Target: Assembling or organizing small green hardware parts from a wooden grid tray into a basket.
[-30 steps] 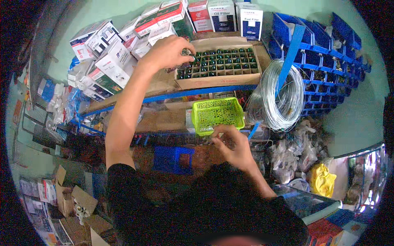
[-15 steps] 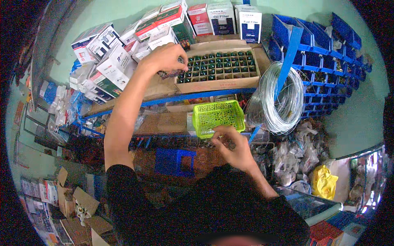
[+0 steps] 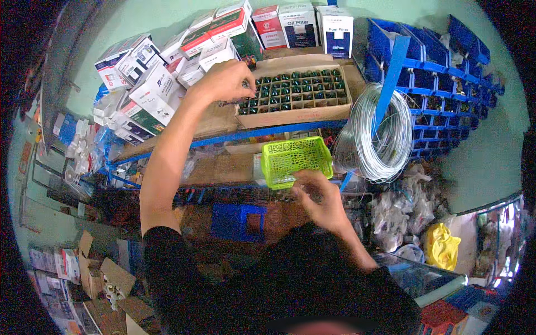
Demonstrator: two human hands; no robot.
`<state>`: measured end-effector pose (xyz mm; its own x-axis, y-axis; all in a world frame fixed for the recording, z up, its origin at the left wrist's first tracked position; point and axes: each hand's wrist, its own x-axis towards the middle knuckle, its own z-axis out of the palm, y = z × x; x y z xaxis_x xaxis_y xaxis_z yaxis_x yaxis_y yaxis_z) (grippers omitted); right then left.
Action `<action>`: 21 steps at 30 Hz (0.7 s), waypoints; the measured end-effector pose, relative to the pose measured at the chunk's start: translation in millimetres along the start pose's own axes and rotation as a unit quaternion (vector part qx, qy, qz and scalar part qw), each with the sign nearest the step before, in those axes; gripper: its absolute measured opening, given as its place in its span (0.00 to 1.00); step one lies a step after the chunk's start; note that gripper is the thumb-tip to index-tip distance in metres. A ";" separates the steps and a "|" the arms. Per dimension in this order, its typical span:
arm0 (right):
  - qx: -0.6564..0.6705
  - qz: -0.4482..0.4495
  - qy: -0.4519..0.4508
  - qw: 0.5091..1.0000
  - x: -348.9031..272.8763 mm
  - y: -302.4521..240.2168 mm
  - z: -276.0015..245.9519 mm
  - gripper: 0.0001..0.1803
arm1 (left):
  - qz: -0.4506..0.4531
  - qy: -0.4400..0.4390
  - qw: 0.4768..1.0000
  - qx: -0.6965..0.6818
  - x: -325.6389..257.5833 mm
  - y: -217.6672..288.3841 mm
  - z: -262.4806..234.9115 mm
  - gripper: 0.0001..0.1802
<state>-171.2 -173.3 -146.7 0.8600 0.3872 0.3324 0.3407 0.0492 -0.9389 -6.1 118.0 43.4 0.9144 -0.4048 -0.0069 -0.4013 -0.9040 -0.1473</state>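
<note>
The left hand (image 3: 226, 81), fingers curled, seems busy picking over the left end of a divided carton (image 3: 296, 117), top centre of the frame; from where I stand, its grip is hidden. The next move likely calls for a neat fingertip pinch. Dark green pieces (image 3: 285, 105) sit glossy and rounded in the cells. Mid-frame, the right hand (image 3: 321, 195) bends beside a lime basket (image 3: 267, 167), its hold unclear.
</note>
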 end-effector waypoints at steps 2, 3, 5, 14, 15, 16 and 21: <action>0.004 0.003 0.005 1.000 -0.2 -2.6 -2.1 0.13 | 0.022 0.021 1.000 -0.001 -5.5 -0.3 -8.2 0.10; 0.013 0.006 0.007 1.000 0.7 -2.3 -2.3 0.14 | 0.017 0.036 0.999 -0.026 -13.5 -0.6 -17.4 0.10; -0.007 -0.008 0.022 1.000 6.1 -8.0 -7.2 0.15 | -0.027 0.064 0.991 -0.114 -31.0 7.5 -34.7 0.08; 0.058 -0.125 0.105 0.985 51.0 -44.7 -6.8 0.18 | 0.082 0.143 0.938 -0.304 -88.2 98.7 -29.3 0.08; 0.090 -0.113 0.092 0.985 52.1 -47.5 -3.8 0.18 | 0.102 0.157 0.929 -0.319 -89.8 102.0 -21.9 0.08; 0.090 -0.111 0.091 0.986 51.4 -44.3 -0.4 0.18 | 0.101 0.157 0.929 -0.321 -92.2 107.9 -13.1 0.08; 0.052 -0.090 0.117 0.988 37.0 -34.4 -2.2 0.16 | 0.052 0.266 0.835 -0.478 -103.0 123.3 25.8 0.11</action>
<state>-150.2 -162.6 -101.9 0.8570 0.1404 0.4958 0.4667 0.1963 -0.8624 -148.5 51.7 0.4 0.8208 -0.2609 0.5081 -0.5689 -0.4537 0.6860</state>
